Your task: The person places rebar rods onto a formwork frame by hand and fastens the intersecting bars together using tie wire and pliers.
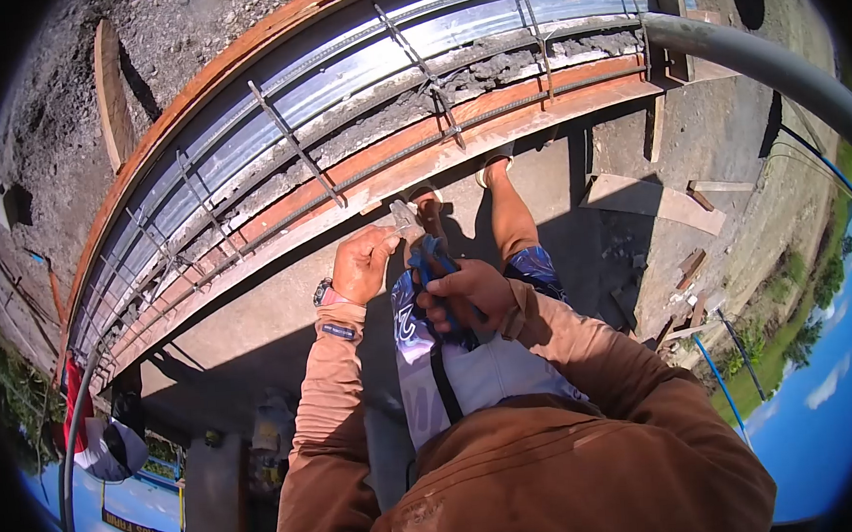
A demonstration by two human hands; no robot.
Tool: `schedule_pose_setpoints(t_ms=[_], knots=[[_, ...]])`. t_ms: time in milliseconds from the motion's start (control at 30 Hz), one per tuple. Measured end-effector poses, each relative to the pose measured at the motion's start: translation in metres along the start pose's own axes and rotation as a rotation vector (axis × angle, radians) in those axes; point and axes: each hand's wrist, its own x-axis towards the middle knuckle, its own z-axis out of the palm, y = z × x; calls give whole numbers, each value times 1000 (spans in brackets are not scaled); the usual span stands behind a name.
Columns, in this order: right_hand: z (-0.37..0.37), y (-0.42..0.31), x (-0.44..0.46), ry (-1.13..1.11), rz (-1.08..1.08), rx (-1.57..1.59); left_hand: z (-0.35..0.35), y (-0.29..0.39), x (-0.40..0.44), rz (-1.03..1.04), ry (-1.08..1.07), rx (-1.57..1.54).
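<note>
My left hand point(362, 263), with a watch at its wrist, is closed in a pinch. A small pale grey piece point(407, 220) shows at its fingertips; its kind is too unclear to name. Beside it, my right hand point(472, 297) is wrapped around a blue pliers-like tool point(429, 257), held in front of my lap. The tool's far end points toward the left hand. Both hands are apart, just short of the wooden formwork board point(496, 140). Beyond that board runs a cage of steel reinforcing bars point(413, 57).
Rough grey mortar point(502, 69) lies along the bars inside the form. A thick grey pipe point(765, 60) crosses at upper right. Loose wood pieces point(691, 267) lie on the ground at right. A person in red and white point(100, 432) is at far left. A plank point(111, 95) rests on the gravel.
</note>
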Motion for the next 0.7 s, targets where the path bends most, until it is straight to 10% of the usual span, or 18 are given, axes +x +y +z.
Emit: schedule_pose_setpoints(t_ms=[167, 233, 267, 333, 433, 567, 700], knots=[[-1, -7, 11, 252, -104, -856, 4, -9, -4, -42, 29, 59], [1, -2, 19, 374, -593, -1514, 7, -13, -1, 57, 177, 208], [6, -7, 15, 378, -601, -1513, 6, -10, 0, 65, 199, 340], [20, -11, 2, -87, 4, -33, 4, -11, 12, 63, 274, 388], [22, -7, 2, -91, 28, 85, -11, -16, 37, 32, 290, 560], [-3, -4, 9, 161, -62, -585, -22, -26, 84, -9, 331, 709], [-15, 2, -3, 214, -64, -301, -39, -51, 130, -51, 304, 758]])
